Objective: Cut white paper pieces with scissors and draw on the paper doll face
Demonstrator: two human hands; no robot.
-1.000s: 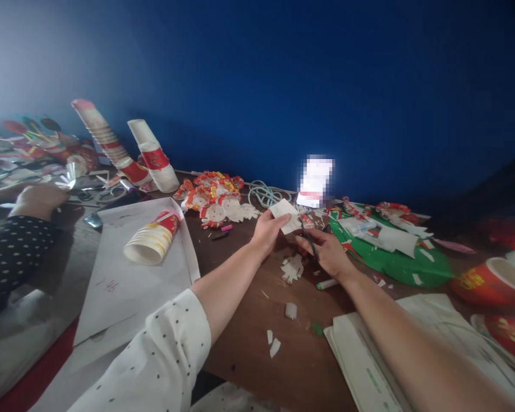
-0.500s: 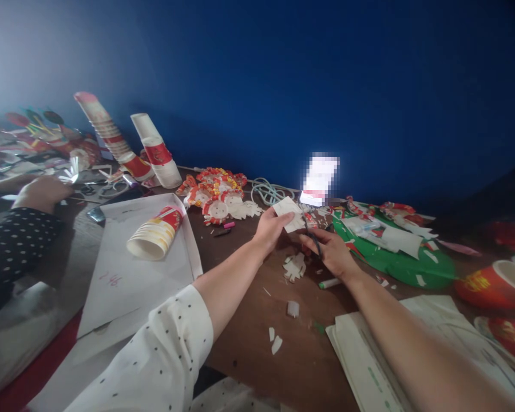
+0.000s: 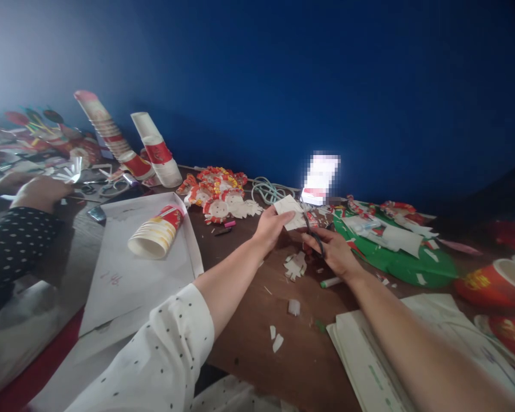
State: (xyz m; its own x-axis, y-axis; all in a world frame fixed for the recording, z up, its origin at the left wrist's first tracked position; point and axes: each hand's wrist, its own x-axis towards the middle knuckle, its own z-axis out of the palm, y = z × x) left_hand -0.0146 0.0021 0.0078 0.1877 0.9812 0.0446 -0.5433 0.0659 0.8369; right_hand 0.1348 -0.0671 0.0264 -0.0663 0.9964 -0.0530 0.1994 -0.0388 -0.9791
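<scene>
My left hand (image 3: 269, 227) pinches a small piece of white paper (image 3: 289, 212) above the brown table. Black-handled scissors (image 3: 316, 237) are in my right hand (image 3: 332, 252), its fingers wrapped round the handles. The blades reach up to the paper's right edge; exactly how far they are apart I cannot tell. Below the hands lies a white paper cutout (image 3: 294, 266) with a jagged outline. A green-tipped marker (image 3: 330, 282) rests by my right wrist.
A lit phone (image 3: 320, 180) leans at the blue wall. Left are a white tray (image 3: 124, 280) with stacked paper cups (image 3: 154, 236), leaning cup stacks and a co-worker's hand (image 3: 40, 191). A green disc (image 3: 390, 260) with scraps and a paper stack (image 3: 364, 357) are right.
The scissors have tilted slightly and shifted a little at the paper's edge, and my right hand's fingers have moved a bit. My left hand keeps the paper in nearly the same place.
</scene>
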